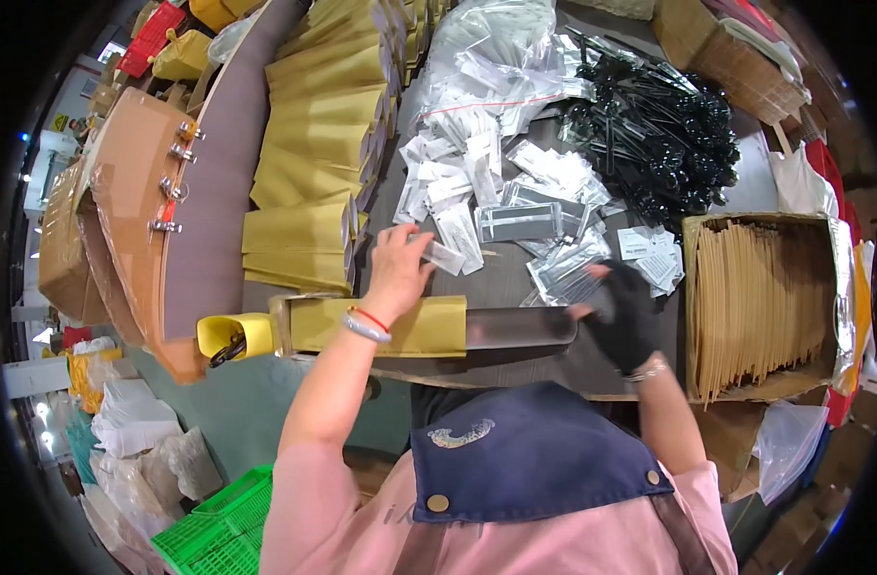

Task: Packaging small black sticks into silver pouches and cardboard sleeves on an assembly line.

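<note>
My bare left hand (397, 264), with a bangle and a red cord at the wrist, is closed at the fingertips on a small white packet (444, 256). Below it lies a yellow-brown cardboard sleeve (424, 328), partly covered by my left wrist. A dark grey tray-like insert (520, 329) extends from the sleeve's right end. My right hand (618, 316) wears a black glove with bare fingertips. Its thumb and forefinger are apart, the thumb by the insert's right end and the forefinger beside clear flat packets (568, 271). The glove looks slightly blurred.
White packets (448, 177) spread over the table beneath a clear plastic bag (486, 67). Black wrapped utensil-like pieces (639, 134) are heaped at the back right. Folded yellow-brown sleeves (314, 144) stand in rows at left. An open carton (692, 316) of brown cardboard sheets stands at right.
</note>
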`<action>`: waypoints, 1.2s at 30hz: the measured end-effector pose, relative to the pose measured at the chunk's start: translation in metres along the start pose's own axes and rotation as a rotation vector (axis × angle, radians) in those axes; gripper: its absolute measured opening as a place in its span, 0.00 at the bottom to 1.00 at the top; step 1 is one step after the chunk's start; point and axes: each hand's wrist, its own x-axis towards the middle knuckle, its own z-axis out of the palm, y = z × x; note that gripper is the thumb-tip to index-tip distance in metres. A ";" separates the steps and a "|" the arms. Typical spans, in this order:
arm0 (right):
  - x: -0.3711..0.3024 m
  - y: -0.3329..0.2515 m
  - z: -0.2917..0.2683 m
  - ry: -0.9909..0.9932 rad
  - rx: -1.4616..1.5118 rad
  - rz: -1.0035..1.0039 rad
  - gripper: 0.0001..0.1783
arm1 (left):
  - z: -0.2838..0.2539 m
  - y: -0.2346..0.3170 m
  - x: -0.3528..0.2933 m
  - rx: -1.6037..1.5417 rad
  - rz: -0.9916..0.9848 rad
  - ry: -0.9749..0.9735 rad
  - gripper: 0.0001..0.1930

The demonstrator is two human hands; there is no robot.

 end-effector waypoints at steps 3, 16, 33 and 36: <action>-0.030 0.079 -0.042 0.313 -0.076 0.129 0.19 | -0.010 -0.012 0.019 0.069 0.052 -0.075 0.14; -0.136 0.234 -0.145 0.290 -0.667 0.725 0.18 | 0.051 0.066 0.072 -0.010 0.194 -0.018 0.27; -0.048 0.144 -0.119 0.450 -0.478 0.409 0.16 | 0.008 0.119 0.016 -0.188 0.430 -0.354 0.19; 0.021 0.101 -0.092 0.339 -0.208 0.355 0.12 | 0.036 0.145 0.046 -0.382 0.418 -0.240 0.22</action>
